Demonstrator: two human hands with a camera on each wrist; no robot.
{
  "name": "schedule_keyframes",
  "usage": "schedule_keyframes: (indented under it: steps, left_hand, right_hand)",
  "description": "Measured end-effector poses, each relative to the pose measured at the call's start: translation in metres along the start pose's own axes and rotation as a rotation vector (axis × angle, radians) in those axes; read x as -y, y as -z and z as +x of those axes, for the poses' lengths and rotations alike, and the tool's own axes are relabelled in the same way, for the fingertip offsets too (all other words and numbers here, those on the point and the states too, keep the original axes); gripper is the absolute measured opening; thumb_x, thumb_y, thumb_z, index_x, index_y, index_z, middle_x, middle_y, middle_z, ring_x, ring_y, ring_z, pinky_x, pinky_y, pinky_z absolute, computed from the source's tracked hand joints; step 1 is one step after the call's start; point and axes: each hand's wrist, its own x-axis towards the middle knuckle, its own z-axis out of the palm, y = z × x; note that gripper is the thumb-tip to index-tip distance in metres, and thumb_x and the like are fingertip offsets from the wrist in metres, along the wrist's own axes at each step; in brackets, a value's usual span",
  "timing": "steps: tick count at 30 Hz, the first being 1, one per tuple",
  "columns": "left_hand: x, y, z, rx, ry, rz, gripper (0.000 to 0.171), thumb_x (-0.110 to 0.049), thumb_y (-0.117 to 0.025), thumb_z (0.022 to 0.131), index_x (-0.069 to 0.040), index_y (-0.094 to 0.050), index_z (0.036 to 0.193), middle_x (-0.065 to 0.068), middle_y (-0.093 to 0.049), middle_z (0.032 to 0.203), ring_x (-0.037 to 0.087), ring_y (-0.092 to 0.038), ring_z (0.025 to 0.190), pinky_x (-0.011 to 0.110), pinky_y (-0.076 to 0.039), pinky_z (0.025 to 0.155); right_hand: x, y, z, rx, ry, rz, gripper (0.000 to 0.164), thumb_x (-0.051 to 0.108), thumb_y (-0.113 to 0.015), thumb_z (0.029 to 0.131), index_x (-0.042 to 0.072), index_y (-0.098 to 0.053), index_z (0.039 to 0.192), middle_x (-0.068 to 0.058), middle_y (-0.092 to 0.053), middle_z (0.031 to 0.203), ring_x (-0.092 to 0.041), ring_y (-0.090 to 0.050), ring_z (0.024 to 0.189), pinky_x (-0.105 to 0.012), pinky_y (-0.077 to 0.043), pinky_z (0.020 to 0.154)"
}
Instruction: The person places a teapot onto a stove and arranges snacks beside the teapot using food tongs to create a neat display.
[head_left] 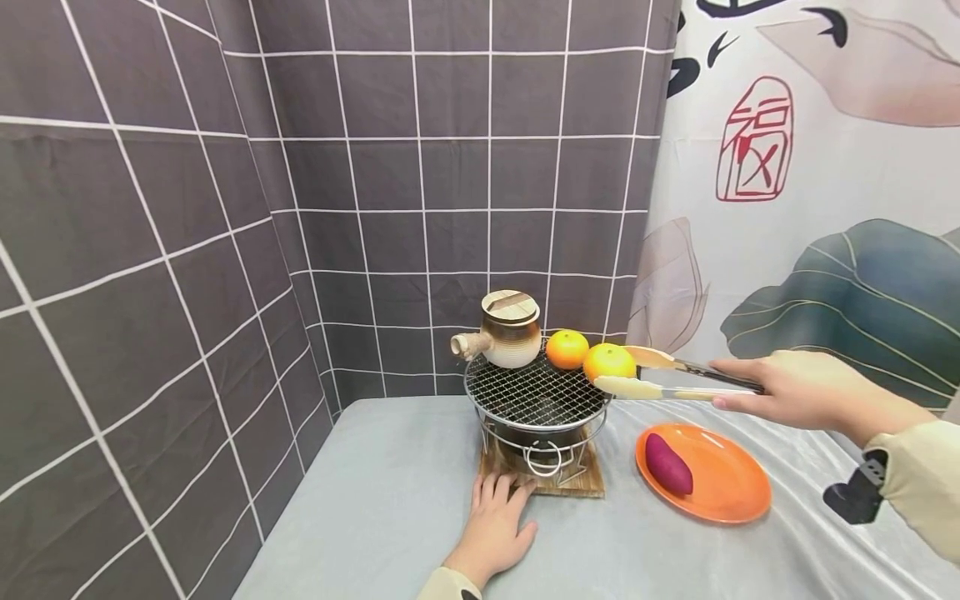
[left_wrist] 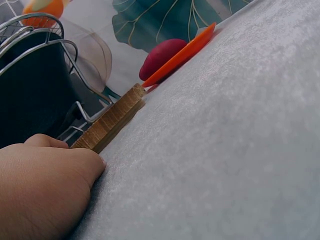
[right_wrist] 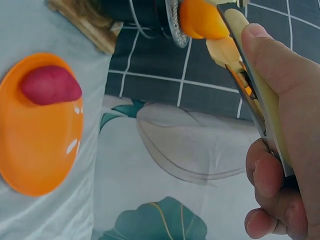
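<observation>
While the right hand grips tongs, the left hand rests by the board

As the right hand reaches in from the side, its fingers are curled round the handles of the tongs, which have pale tips. Between those tips sits the front mandarin, at the right-hand rim of the round grill rack — whether the rack bears any of its weight, I cannot tell.

Just beside it, further back on the mesh, lies the back mandarin. To the left of both stands a clay pot, upright and lidded, its stubby side handle pointing left.

Below the mesh, a dark stove bowl sits within a wire stand on the wooden board. The left hand lies palm down on the counter, fingers stretched out and slightly spread, their tips at the board's near edge; it has hold of nothing.

To the right of the board, and apart from it, an orange plate carries a purple sweet potato, which lies towards the plate's left side. Behind everything hangs a dark backdrop with white grid lines — a pale leaf-print cloth adjoins it on the right.
</observation>
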Motion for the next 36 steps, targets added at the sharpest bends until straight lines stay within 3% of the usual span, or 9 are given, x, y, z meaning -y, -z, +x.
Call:
schedule_keyframes:
  steps: [6,19,36]
  left_hand:
    - [-0.001,0.002,0.001,0.010,0.010,0.004,0.052,-0.037,-0.066,0.090,-0.022,-0.059,0.140,0.006,-0.050,0.135,0.032,-0.041,0.132,0.064,-0.030,0.110]
    - [0.000,0.002,0.001,0.005,0.006,-0.004,0.052,-0.036,-0.066,0.090,-0.022,-0.059,0.139,0.005,-0.049,0.135,0.031,-0.040,0.132,0.064,-0.030,0.110]
    - [0.003,-0.007,0.000,-0.048,-0.017,0.008,0.053,-0.037,-0.068,0.088,-0.022,-0.061,0.137,0.006,-0.050,0.133,0.033,-0.042,0.130,0.065,-0.029,0.108]
  right_hand:
    - [0.008,-0.002,0.004,-0.023,0.027,0.009,0.072,0.068,-0.066,0.085,0.015,-0.066,0.134,-0.003,-0.074,0.092,-0.019,-0.068,0.077,-0.047,-0.056,0.065]
    - [0.018,-0.007,0.013,-0.010,0.035,0.032,0.073,0.070,-0.063,0.085,0.016,-0.066,0.134,0.008,-0.065,0.077,-0.011,-0.060,0.071,-0.040,-0.051,0.059]
    - [0.025,-0.015,0.019,0.022,0.054,0.072,0.073,0.071,-0.060,0.086,0.015,-0.067,0.133,0.000,-0.073,0.092,-0.016,-0.065,0.076,-0.045,-0.053,0.063]
